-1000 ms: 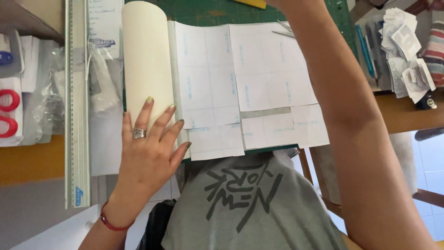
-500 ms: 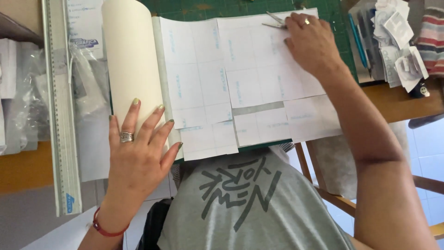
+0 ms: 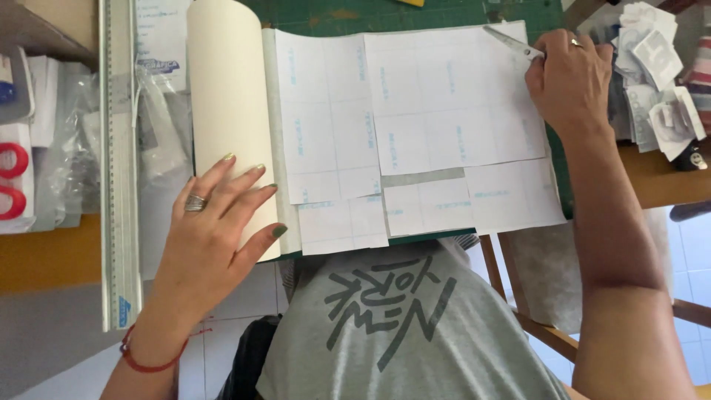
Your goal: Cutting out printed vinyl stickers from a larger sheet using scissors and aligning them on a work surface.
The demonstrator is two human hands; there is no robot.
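My left hand (image 3: 215, 222) lies flat, fingers spread, on the near end of a cream roll of film (image 3: 226, 111). The roll's unrolled sheet (image 3: 415, 133) is spread to the right over a green cutting mat (image 3: 415, 13), with several white rectangular paper pieces stuck on it. My right hand (image 3: 566, 78) rests at the sheet's far right corner and holds a pair of metal scissors (image 3: 512, 42) whose blades point left over the paper.
A long metal ruler (image 3: 118, 163) lies left of the roll, with clear plastic bags (image 3: 159, 126) and red-handled scissors (image 3: 11, 181) beyond it. A heap of paper scraps (image 3: 659, 81) sits at the right. The wooden table edge (image 3: 44, 252) runs near me.
My right hand drew back from the far side of the table to the sheet's right corner, scissors now in view. My left hand stayed on the roll.
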